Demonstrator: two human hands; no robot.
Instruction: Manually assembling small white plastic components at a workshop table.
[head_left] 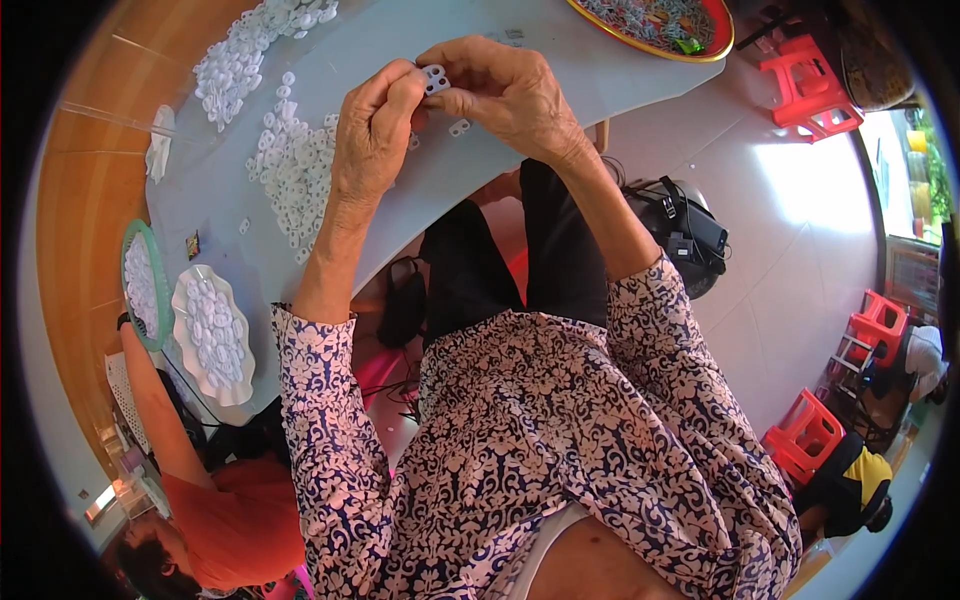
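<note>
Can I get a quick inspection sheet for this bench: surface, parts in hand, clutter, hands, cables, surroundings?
Surface: grey table, mostly covered with parts.
Job's things: small white plastic part pinched between both hands above the table.
Clutter: loose white pieces scattered in piles; white scalloped dish and green-rimmed plate filled with them; red tray at the far edge.
Hands: left hand and right hand both closed on the part.
Cables: black leads on the floor under the table.
Surroundings: red stools; another person in an orange top at lower left.
</note>
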